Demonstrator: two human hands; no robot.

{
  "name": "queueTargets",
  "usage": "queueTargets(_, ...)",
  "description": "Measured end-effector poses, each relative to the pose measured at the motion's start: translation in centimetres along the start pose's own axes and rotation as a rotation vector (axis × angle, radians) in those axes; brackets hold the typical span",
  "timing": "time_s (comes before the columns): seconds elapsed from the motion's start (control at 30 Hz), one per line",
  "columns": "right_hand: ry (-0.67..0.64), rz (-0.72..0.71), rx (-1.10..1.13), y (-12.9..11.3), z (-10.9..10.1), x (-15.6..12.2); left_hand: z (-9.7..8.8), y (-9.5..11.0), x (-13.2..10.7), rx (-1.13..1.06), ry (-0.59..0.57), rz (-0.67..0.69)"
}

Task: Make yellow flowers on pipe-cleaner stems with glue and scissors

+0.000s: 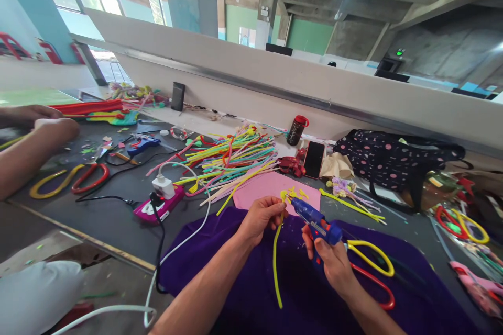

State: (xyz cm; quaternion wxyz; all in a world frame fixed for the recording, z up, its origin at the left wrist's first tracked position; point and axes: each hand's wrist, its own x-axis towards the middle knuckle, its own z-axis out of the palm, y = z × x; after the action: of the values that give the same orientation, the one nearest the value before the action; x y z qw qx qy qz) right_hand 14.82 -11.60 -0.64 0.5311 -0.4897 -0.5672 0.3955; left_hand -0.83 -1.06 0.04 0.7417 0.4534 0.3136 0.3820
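Note:
My left hand (pixel 264 218) pinches a yellow-green pipe cleaner (pixel 276 267) near its top end, and the rest of it hangs down over the purple cloth (pixel 220 256). In my right hand (pixel 329 257) is a blue glue gun (pixel 314 218), its tip pointing left and close against the top of the pipe cleaner. Whether the tip touches it I cannot tell. Small yellow pieces (pixel 302 193) lie on a pink sheet (pixel 251 191) just behind the tip. Scissors with yellow and red handles (pixel 373 257) lie on the cloth, right of my right hand.
A heap of coloured pipe cleaners (pixel 236 152) lies behind the pink sheet. A purple power strip (pixel 165 204) with cables stands to the left. Farther back are a dark bottle (pixel 297 131), a phone (pixel 314 159) and a patterned bag (pixel 393 157). Another person's hands (pixel 51 125) work at far left.

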Motion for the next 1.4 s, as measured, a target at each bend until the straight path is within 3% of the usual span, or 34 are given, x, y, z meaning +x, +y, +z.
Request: queueTargets(1.4, -0.064, 0.019, -0.086, 0.92, -0.27, -0.03, -0.02, 0.3, -0.13, -0.034, 0.03, 0.008)
